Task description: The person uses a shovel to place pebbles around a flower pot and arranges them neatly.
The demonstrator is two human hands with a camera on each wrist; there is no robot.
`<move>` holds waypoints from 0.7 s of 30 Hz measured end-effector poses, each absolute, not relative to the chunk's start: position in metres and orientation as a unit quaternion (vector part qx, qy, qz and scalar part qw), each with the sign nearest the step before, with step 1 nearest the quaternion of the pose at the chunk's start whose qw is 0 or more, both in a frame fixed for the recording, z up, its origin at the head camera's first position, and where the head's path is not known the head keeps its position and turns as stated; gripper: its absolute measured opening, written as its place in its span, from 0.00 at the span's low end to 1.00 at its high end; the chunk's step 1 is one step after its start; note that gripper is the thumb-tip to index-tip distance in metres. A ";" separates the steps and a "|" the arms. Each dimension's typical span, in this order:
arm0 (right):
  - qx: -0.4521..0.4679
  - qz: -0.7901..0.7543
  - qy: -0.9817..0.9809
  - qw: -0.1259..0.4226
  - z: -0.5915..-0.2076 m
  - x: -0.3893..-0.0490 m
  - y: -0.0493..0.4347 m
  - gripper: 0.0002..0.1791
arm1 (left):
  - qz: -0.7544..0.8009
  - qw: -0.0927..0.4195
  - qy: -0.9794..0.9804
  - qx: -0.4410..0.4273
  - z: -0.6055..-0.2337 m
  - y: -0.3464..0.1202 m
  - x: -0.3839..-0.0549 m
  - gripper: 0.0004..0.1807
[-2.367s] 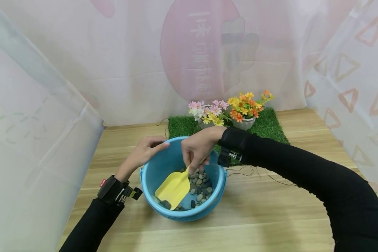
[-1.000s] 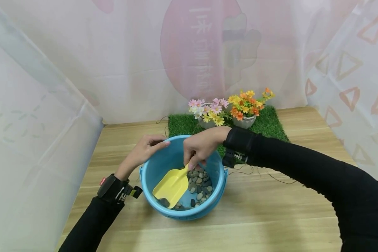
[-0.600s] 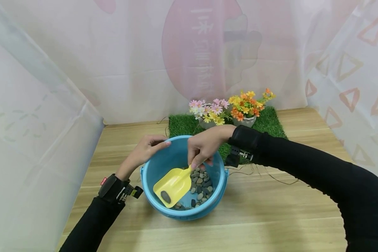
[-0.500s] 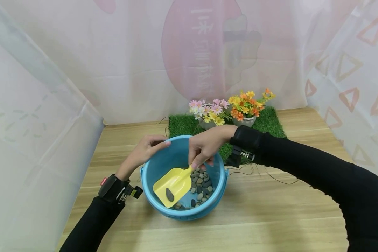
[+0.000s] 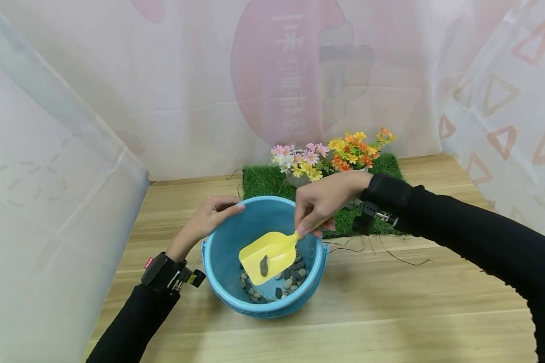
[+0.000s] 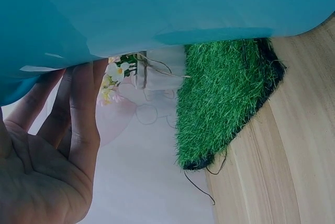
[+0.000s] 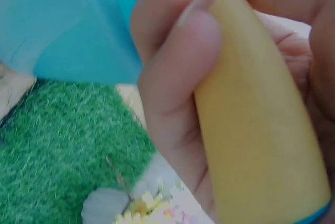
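Note:
A blue bucket point(image 5: 229, 237) stands on the wooden table, with grey pebbles point(image 5: 288, 283) over its bottom. My left hand point(image 5: 212, 216) holds its far-left rim, thumb on the inside and fingers on the outer wall; in the left wrist view those fingers point(image 6: 84, 124) reach up against the bucket. My right hand point(image 5: 320, 201) grips the handle of a yellow toy shovel point(image 5: 279, 252) inside the bucket's mouth. One dark elongated stone point(image 5: 264, 265) lies on the blade. In the right wrist view curled fingers wrap the yellow handle point(image 7: 256, 124). The blade hides part of the pebbles.
Behind the bucket lies a mat of artificial grass point(image 5: 263, 181). On it stand pink-and-yellow flowers point(image 5: 304, 159) and orange flowers point(image 5: 354, 151) in pots, partly behind my right hand and wrist. Printed cloth point(image 5: 186, 101) surrounds the table point(image 5: 390, 302). Thin dark strands trail from the mat.
The stone came onto the shovel's blade from the bucket's near-left side. My right hand then moved right and away, carrying shovel and stone up off the bottom. The left hand stayed on the rim.

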State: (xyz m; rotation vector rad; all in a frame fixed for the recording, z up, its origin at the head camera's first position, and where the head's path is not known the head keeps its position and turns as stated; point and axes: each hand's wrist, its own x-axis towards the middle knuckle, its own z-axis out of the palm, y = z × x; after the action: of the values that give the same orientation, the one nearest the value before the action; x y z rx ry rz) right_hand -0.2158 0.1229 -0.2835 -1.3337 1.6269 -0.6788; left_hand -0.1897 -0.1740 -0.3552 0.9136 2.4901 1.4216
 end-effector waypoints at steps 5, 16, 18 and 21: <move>-0.522 -0.276 0.680 0.435 -0.274 -0.218 0.146 0.13 | 0.471 0.068 0.824 0.308 -0.353 -0.174 -0.189 0.10; -0.470 -0.289 0.737 0.390 -0.246 -0.228 0.205 0.11 | 0.488 0.064 0.815 0.305 -0.384 -0.187 -0.205 0.10; -0.462 -0.291 0.744 0.385 -0.247 -0.231 0.217 0.13 | 0.483 0.066 0.820 0.301 -0.383 -0.187 -0.205 0.11; -0.444 -0.293 0.757 0.378 -0.252 -0.236 0.235 0.14 | 0.479 0.068 0.823 0.296 -0.379 -0.185 -0.202 0.11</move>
State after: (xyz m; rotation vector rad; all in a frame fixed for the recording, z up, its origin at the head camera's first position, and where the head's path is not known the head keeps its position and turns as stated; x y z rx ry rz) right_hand -0.2362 0.2351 -0.2523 -1.1353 1.9357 -0.7479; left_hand -0.2021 -0.1849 -0.3795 0.8929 2.4798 1.4443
